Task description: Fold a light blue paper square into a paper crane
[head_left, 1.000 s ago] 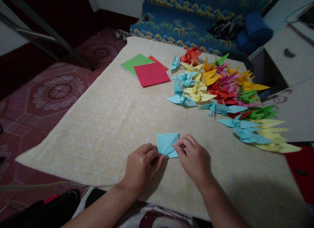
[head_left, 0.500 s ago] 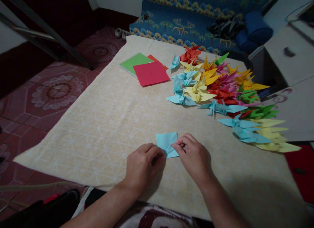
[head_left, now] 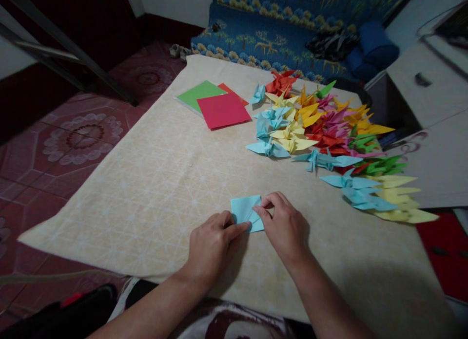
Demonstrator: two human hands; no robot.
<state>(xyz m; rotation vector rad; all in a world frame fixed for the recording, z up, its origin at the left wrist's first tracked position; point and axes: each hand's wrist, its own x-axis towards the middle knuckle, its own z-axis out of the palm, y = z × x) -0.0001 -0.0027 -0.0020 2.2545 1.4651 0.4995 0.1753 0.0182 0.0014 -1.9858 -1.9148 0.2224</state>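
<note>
A light blue square of folded paper lies on the tablecloth right in front of me, with a diagonal crease or flap line across it. My left hand is at its lower left, one finger stretched out and pressing the paper near its lower edge, the other fingers curled. At the right edge my right hand pinches the paper's side between thumb and forefinger. Part of the paper's right and lower left is hidden under my fingers.
Several folded paper cranes in many colours crowd the table's right side. Red paper and green paper sheets lie at the back. Beyond stand a blue patterned sofa and, on the left, a metal ladder.
My left finger has moved from the paper's lower left edge onto its surface. My right hand has shifted slightly up along the right edge. The view has turned a little.
</note>
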